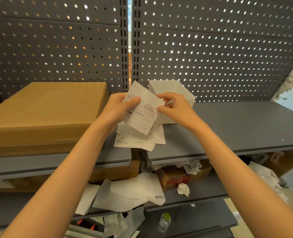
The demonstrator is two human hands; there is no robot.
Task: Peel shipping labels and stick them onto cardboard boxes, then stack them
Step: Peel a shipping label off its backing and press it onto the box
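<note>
You hold one shipping label (139,111) up in both hands, above the grey shelf (245,124). Your left hand (120,107) grips its left side, with the thumb curled over the front and the other fingers (123,97) tucked behind the paper. Your right hand (174,107) pinches the label's right edge, its fingers (162,96) bent close together on the paper. You cannot tell if the label has started to peel off its backing.

Right under your fingers lies a messy pile of labels (142,137) on the shelf, some hanging a little over the front edge. Just behind your right fingers sits a small white box (173,88), partly hidden by your hand. To the left of your left fingers is a big flat cardboard box (44,110), lying on the shelf and touching the grey pegboard wall (211,48) behind it.

Far below your fingers, on the lower shelves, there are loose white backing sheets (133,189), two crumpled paper balls (183,189), an orange printed carton (173,177), and a clear plastic bottle with a green cap (164,222).
</note>
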